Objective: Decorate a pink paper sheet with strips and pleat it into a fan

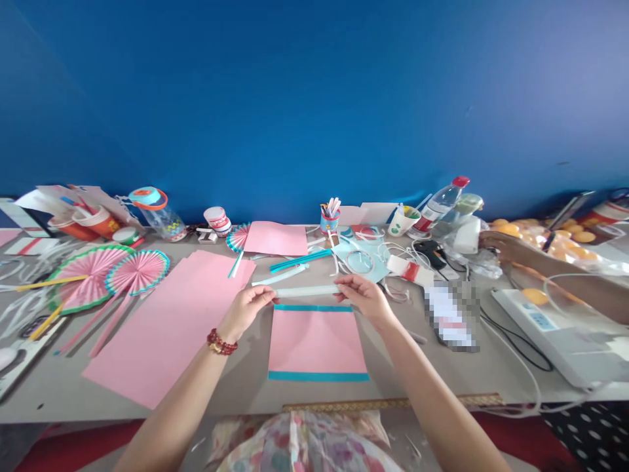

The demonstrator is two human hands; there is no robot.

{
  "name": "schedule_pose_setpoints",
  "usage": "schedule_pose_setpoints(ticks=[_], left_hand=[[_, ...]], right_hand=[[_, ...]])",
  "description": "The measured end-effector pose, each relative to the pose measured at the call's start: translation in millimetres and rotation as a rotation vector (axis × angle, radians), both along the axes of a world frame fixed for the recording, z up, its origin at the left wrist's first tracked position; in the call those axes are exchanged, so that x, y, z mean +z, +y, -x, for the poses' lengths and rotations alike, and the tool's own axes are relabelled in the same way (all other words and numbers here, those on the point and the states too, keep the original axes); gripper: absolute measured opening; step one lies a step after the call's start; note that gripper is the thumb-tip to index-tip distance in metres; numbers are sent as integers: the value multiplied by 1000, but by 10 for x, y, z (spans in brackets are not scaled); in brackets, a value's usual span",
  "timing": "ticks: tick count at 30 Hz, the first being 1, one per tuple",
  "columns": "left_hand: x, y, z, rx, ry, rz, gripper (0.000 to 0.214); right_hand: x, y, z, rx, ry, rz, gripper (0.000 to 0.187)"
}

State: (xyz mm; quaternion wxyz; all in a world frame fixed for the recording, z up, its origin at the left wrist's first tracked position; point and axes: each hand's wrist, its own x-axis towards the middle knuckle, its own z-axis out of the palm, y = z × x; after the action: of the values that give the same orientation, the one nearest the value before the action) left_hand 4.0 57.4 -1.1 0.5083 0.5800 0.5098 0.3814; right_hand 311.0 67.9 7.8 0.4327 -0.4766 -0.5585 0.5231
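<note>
A pale strip of tape or paper (305, 292) is stretched level between my two hands. My left hand (249, 303) pinches its left end, and my right hand (361, 296) pinches the right end. Just below the strip lies a pink sheet (317, 341) with a blue band along its top edge and another along its bottom edge. Beyond my hands are blue strips (301, 260) and a loose pale strip (280, 274). I cannot tell whether the held strip touches the sheet.
Large pink sheets (171, 328) and folded paper fans (137, 272) lie to the left. At the back stand a pen cup (329, 216) and a plastic bottle (439, 206). Another person's arm (555, 269) reaches in from the right, above a white device (555, 337).
</note>
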Motion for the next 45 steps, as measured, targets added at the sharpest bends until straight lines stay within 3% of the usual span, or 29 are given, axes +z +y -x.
schedule_pose_setpoints(ticks=[3,7,10,13,18,28,35,45], left_hand=[[-19,-59,-15,30,20,-9,28],[23,-175,-97,116,-83,-30,28],[74,-277,-206,162,-105,-118,28],[125,-366,-310,121,-77,-195,26],[219,-463,-401,19,-61,-304,18],[352,-515,-466,7,50,-541,10],[472,-561,-460,10,209,-563,10],[562,-583,-452,-34,89,-419,14]], right_hand=[[38,-93,-2,-85,-203,-110,29],[227,-311,167,-305,-578,-521,18],[368,-479,451,-150,-541,-672,13],[440,-552,739,-18,-457,-755,13],[435,-533,923,17,-431,-770,12],[402,-550,832,4,-461,-807,16],[513,-494,786,88,-528,-926,19],[522,-484,795,59,-465,-796,15]])
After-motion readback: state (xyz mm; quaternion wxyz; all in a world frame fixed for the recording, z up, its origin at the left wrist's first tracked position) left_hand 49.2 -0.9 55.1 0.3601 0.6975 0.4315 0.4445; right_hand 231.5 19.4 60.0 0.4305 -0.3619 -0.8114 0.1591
